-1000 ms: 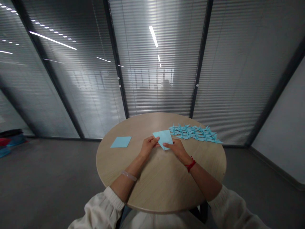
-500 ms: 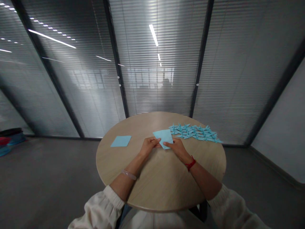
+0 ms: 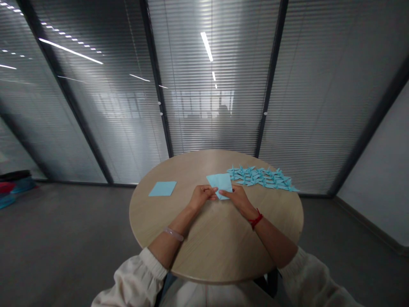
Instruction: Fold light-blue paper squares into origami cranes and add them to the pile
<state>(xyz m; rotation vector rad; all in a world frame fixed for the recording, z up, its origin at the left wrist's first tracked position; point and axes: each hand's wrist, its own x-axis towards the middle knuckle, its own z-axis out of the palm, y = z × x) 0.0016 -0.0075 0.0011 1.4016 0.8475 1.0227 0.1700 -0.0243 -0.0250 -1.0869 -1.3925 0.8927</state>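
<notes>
Between my two hands, a light blue sheet of origami paper [image 3: 222, 182] is held up over the middle of the table, with its lower part folded. My left hand [image 3: 203, 194] pinches its lower left edge, fingers curled and thumb on the front. On the other side, my right hand [image 3: 237, 196] grips the lower right edge, its thumb lying across the paper. Just beyond the right hand, several folded light blue paper cranes [image 3: 260, 177] sit close together in rows. The fingers behind the sheet are partly hidden.
A flat stack or sheet of light blue paper [image 3: 162, 188] lies on the left of the round wooden table [image 3: 220, 251]. Behind the table stands a glass partition with blinds [image 3: 211, 128]. Red and blue items [image 3: 14, 187] are on the floor at far left.
The upper left corner of the held paper has shifted slightly to the right, and my left thumb has slid a little further along it. My right hand keeps its grip.
</notes>
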